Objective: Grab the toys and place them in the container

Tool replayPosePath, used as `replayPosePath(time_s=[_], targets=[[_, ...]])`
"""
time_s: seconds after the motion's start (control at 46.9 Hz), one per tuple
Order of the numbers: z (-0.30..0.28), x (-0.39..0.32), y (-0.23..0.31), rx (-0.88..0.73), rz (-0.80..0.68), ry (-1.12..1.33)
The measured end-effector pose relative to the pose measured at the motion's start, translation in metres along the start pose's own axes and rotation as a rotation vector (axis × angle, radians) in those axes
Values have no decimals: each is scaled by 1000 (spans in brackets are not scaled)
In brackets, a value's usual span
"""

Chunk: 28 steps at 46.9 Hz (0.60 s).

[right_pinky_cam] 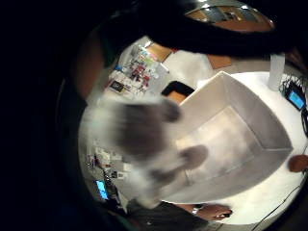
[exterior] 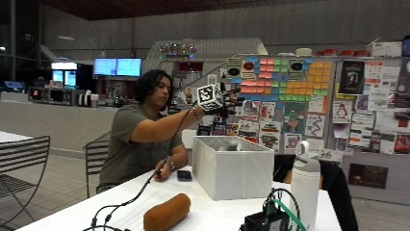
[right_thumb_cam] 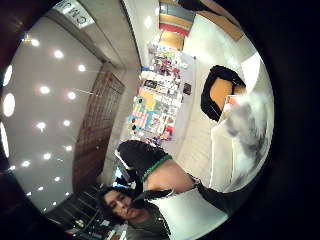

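Observation:
In the outside view my gloved right hand (exterior: pixel 224 102) is raised well above the white fabric container (exterior: pixel 234 173), fingers spread. A grey and white plush toy (right_pinky_cam: pixel 144 130) shows blurred close under the palm, over the near side of the container (right_pinky_cam: pixel 250 110), whose floor is bare. The same toy (right_thumb_cam: pixel 248 125) appears at the edge of the thumb side view. I cannot make the toy out in the outside view, nor whether any finger touches it. A brown plush toy (exterior: pixel 166 211) lies on the white table (exterior: pixel 211 211) in front of the container; its end (right_pinky_cam: pixel 298 163) shows beside the container.
A white bottle (exterior: pixel 305 184) and a black device with cables (exterior: pixel 266 220) stand at the container's right. A dark phone (exterior: pixel 185 175) lies by the person's bare left hand (exterior: pixel 160 172), which rests on the table. A metal chair (exterior: pixel 22 163) stands at the left.

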<state>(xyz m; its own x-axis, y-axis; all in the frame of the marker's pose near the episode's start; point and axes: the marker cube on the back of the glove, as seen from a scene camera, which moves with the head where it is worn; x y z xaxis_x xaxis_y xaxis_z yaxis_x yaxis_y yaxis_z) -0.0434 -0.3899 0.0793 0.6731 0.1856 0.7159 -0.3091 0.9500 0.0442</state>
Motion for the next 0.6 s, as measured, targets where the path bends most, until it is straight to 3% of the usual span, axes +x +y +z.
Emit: replayPosePath(time_s=[0.299, 0.597], targets=[[-95, 57, 51, 93, 87, 280], [-232, 241, 135, 256, 479, 704]])
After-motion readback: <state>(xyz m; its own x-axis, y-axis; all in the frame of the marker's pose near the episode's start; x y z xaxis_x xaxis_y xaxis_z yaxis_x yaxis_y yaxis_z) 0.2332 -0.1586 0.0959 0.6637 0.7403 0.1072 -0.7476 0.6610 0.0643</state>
